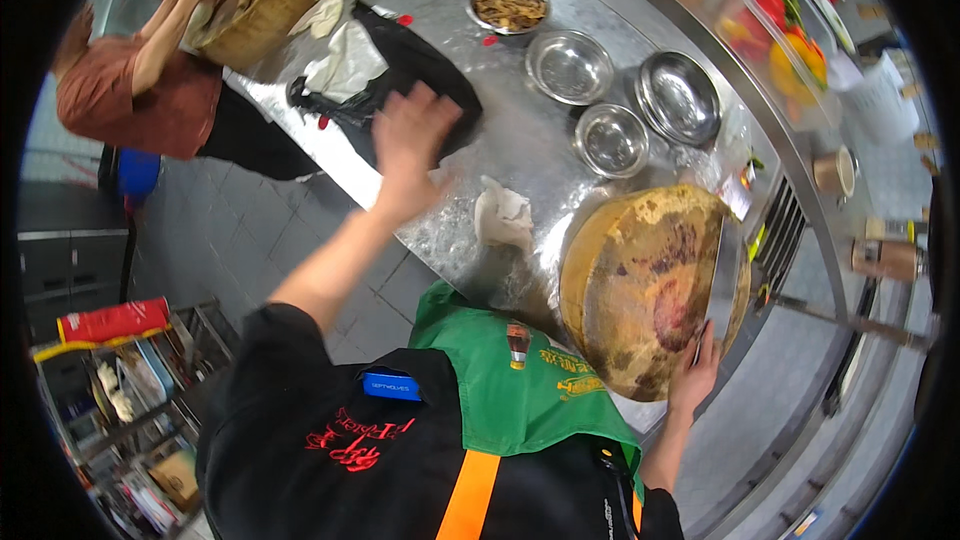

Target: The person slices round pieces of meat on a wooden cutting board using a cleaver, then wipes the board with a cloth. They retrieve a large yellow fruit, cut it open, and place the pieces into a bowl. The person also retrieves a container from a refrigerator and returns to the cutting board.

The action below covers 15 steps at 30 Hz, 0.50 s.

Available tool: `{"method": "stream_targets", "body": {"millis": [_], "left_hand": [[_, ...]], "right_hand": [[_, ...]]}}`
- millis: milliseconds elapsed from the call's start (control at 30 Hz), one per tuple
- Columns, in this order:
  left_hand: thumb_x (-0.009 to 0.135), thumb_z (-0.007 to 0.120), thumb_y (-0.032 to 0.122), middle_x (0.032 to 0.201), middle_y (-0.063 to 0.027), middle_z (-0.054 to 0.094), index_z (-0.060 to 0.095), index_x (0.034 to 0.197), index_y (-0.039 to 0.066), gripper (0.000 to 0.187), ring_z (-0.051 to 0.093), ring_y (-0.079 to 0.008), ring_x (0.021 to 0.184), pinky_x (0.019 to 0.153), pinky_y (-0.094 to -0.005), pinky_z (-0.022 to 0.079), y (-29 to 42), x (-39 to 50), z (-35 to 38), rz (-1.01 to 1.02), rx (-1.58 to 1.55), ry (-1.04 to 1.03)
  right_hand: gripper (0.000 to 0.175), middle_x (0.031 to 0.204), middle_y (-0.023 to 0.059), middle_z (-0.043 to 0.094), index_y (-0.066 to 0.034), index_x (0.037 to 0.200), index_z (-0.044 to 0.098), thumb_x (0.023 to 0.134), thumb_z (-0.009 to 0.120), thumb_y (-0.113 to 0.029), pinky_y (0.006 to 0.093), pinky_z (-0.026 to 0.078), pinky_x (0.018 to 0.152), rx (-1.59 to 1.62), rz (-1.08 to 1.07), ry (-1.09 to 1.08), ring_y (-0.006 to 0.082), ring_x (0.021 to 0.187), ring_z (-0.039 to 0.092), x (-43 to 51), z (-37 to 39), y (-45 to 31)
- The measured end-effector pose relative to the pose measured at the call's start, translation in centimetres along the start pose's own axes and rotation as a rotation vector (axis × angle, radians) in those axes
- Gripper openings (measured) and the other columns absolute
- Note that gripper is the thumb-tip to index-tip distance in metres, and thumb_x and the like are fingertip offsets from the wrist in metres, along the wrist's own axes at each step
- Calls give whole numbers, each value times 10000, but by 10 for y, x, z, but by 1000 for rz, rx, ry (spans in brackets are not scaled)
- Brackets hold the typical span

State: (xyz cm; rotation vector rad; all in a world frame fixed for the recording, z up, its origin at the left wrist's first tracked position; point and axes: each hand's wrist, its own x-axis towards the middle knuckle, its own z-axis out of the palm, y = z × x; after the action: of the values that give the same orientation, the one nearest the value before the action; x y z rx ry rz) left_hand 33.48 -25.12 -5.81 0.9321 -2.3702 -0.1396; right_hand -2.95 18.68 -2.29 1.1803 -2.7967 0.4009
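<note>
With fingers spread and somewhat blurred, my left hand (pixel 416 142) is over the near edge of a black plastic bag (pixel 442 82) on the steel table (pixel 517 142); whether it touches the bag I cannot tell. White paper or cloth (pixel 349 64) lies on the bag. My right hand (pixel 694 371) grips the handle of a cleaver (pixel 724 277), whose blade lies along the right side of a round wooden chopping block (pixel 637 300) with reddish stains. A crumpled white cloth (pixel 502 216) sits left of the block.
Beyond the block stand several steel bowls (pixel 570 67), one holding brownish food (pixel 510 7). A co-worker (pixel 139 97) is at another chopping block (pixel 255 22), upper left. On the raised shelf is a clear plastic tub (pixel 787 52) of vegetables. A red package (pixel 112 320) lies on a lower-left rack.
</note>
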Motion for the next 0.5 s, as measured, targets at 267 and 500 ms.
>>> {"method": "stream_targets", "body": {"millis": [267, 500], "left_hand": [[938, 653, 348, 1001, -186, 731, 716, 1049, 33, 340, 662, -343, 1084, 1111, -568, 288, -135, 60, -85, -554, 397, -434], [927, 692, 315, 853, -171, 733, 742, 940, 42, 278, 702, -349, 885, 877, -437, 492, -93, 40, -94, -504, 18, -348]], "right_hand": [[563, 1242, 204, 555, -109, 1469, 554, 935, 717, -175, 495, 423, 1001, -175, -106, -10, 401, 1138, 547, 21, -1, -23], [383, 1218, 157, 675, -58, 1356, 631, 978, 663, -109, 406, 505, 994, 690, -631, -382, 280, 1136, 651, 91, 27, -271]]}}
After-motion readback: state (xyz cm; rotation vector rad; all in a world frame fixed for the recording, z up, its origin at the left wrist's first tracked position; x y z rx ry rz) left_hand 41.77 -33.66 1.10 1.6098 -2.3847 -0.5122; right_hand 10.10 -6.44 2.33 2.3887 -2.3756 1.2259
